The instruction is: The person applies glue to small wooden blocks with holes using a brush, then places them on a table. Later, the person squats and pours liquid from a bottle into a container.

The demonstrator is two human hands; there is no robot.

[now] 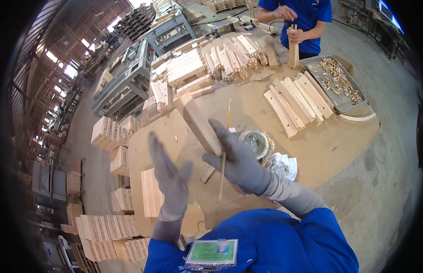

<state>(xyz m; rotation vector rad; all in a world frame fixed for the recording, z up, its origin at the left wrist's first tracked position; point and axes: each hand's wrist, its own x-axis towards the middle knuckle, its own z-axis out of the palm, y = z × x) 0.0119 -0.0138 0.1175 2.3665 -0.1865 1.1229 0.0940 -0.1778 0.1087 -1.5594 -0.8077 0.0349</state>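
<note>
My right hand (pixel 242 159), in a grey glove, grips a pale wooden bar (pixel 197 123) that slants up and away to the left. A thin stick (pixel 222 177) hangs down at the same fingers and seems held with the bar. My left hand (pixel 168 177), also gloved, is raised beside the bar without touching it. Its fingers are stretched out and a little blurred. Just beyond my right hand stands a round bowl (pixel 257 143) with a pale, crusted rim and something greenish inside. A crumpled white cloth (pixel 283 166) lies next to it.
Drilled wooden bars (pixel 297 102) lie side by side at right, near a metal tray (pixel 341 107) of small dowels (pixel 332 75). More bars (pixel 232 57) are piled at the far edge. Stacks (pixel 107 227) stand at left. Across the table a co-worker (pixel 307 22) holds wooden pieces.
</note>
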